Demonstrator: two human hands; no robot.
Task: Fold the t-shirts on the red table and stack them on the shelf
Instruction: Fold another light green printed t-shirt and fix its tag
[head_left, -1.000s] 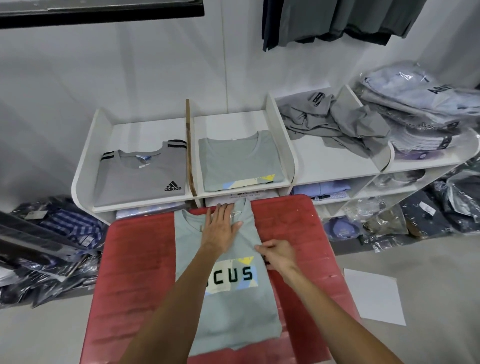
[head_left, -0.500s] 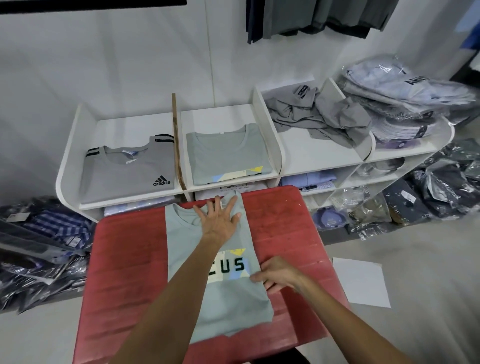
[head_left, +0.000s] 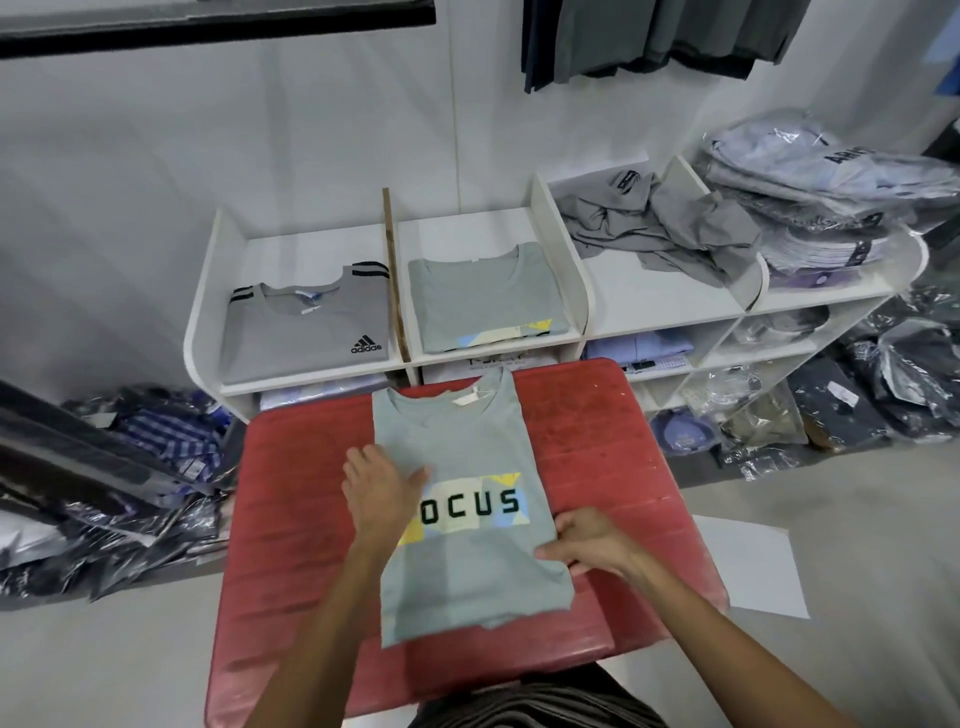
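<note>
A: Two hands lie on one t-shirt (head_left: 457, 519), a pale green one already narrowed to a long panel, collar toward the shelf (head_left: 571, 270), lying on the red table (head_left: 613, 441).

B: Their states?

A: The left hand (head_left: 379, 493) rests on the panel's left edge beside the print, fingers relaxed and holding nothing. The right hand (head_left: 587, 540) touches the right edge lower down, fingers bent against it; whether it pinches the cloth I cannot tell.

B: Step in hand?

A: Judged: side folds done, cross fold pending. The next move calls for lifting the hem toward the collar, then placing it on the folded green shirt (head_left: 483, 296) in the middle compartment.
</note>
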